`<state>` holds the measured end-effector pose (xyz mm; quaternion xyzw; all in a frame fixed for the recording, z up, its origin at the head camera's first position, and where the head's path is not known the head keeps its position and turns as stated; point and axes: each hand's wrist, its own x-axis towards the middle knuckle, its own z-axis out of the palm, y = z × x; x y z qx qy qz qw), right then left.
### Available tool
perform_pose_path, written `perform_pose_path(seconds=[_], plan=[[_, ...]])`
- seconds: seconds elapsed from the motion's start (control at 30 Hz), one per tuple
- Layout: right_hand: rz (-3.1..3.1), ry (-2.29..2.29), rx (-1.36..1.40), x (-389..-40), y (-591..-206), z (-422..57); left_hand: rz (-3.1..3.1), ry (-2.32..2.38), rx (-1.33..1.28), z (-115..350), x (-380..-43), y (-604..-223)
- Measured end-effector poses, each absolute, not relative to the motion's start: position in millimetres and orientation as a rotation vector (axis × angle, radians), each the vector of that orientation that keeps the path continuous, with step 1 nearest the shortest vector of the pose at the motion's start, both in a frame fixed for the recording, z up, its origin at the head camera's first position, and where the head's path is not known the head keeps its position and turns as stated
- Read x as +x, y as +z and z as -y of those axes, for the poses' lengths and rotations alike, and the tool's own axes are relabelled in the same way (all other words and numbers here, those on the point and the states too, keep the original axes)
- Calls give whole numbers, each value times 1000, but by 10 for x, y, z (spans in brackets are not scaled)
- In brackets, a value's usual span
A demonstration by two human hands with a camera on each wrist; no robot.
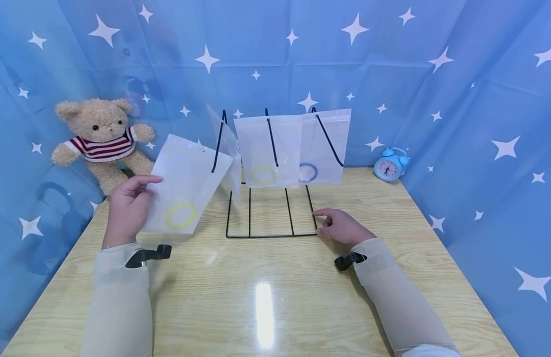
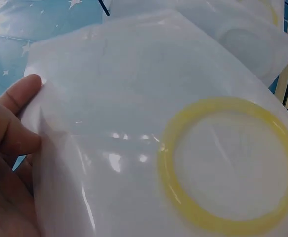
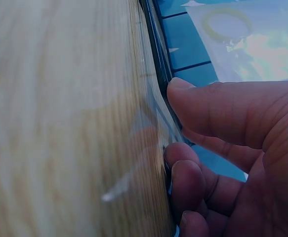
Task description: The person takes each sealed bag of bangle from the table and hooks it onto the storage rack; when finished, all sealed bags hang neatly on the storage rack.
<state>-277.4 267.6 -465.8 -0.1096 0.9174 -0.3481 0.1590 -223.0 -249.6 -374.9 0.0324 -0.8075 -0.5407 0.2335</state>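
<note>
My left hand [image 1: 130,206] pinches a translucent plastic bag [image 1: 186,168] by its left edge, thumb in front. A yellow ring [image 2: 166,163] shows in the bag's lower part. The bag is tilted, its upper right corner overlapping the left prong [image 1: 218,144] of a black wire rack [image 1: 271,237]. On that prong hangs another bag [image 1: 233,158], turned nearly edge-on. The middle bag [image 1: 268,144] has a yellow ring, and the right bag [image 1: 331,144] a blue one. My right hand [image 1: 342,225] holds the rack's front right corner, thumb [image 3: 208,106] against the wire.
At the back left a teddy bear [image 1: 101,129] in a striped top leans against the blue star-patterned curtain [image 1: 266,39]. A light blue alarm clock [image 1: 389,166] stands at the back right of the wooden table [image 1: 204,292].
</note>
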Motion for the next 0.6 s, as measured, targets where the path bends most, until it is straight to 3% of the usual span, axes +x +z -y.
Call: perform_pose_path(seconds=[0.6], plan=[[-2638,-987,-316,-2772,-4659,-2683,1712,-2015,-283,2522,-2160,-3724]])
